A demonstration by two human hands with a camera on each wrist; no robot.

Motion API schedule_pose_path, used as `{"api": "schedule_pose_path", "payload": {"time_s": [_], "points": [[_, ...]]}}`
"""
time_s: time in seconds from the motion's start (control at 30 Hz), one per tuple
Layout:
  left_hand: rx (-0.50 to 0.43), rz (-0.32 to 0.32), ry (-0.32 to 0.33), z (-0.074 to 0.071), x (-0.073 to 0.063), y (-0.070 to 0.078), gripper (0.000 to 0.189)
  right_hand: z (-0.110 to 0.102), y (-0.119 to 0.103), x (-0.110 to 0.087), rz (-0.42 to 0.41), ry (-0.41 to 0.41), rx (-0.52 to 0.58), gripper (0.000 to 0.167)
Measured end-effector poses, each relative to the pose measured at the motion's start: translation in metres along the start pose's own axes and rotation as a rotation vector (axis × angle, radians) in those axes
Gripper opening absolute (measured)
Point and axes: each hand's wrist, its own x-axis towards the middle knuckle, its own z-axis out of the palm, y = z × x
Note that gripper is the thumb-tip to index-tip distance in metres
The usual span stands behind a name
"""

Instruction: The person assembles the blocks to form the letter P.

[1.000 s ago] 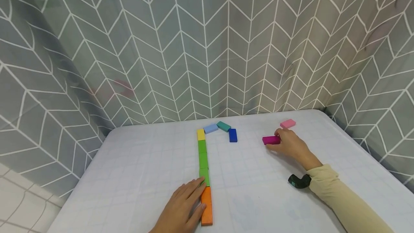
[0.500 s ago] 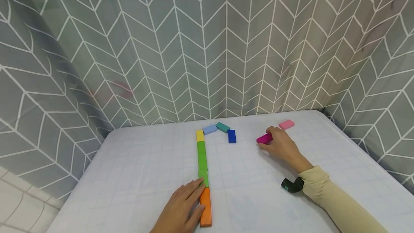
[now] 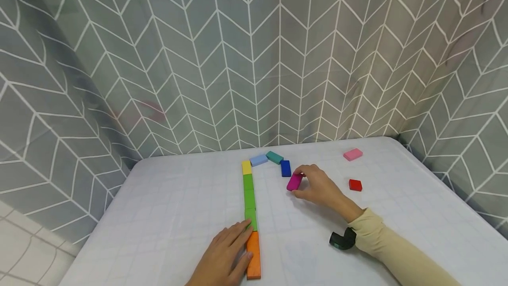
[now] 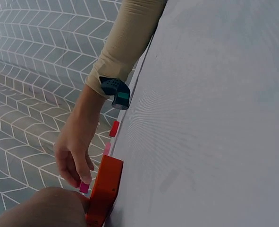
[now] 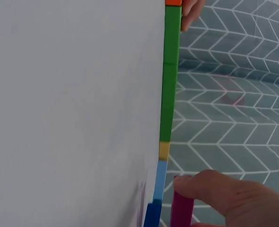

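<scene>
My right hand (image 3: 319, 186) pinches a magenta block (image 3: 294, 182) between thumb and fingers, just in front and to the right of a dark blue block (image 3: 285, 168). The thumb lies on the magenta block's end in the right wrist view. A line of blocks runs away from me: orange (image 3: 253, 257), several green (image 3: 249, 197), then yellow (image 3: 247, 167). From the yellow one, a light blue block (image 3: 259, 159), a teal block (image 3: 274, 157) and the dark blue block curve to the right. My left hand (image 3: 222, 253) rests with extended fingers along the orange and nearest green blocks.
A pink block (image 3: 352, 154) lies at the back right of the white-covered table (image 3: 158, 215), with a red block (image 3: 355, 185) nearer me. A dark device (image 3: 343, 238) sits at the right wrist. Behind the table hangs a grey patterned curtain (image 3: 270, 65).
My right hand has carried the magenta block left, close to the dark blue one, and turned it. The red block, hidden before, now shows. My left hand has stayed in place.
</scene>
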Motion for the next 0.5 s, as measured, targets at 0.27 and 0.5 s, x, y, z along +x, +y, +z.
{"api": "schedule_pose_path", "payload": {"time_s": [0.27,0.5], "points": [[0.013,0.000,0.002,0.001,-0.001,-0.001,0.060,0.016,-0.009,0.007,-0.052,-0.011,-0.010,0.049],[0.050,0.048,0.067,0.005,-0.004,-0.003,0.058,0.025,-0.008,0.013,-0.084,0.003,-0.050,0.049]]}}
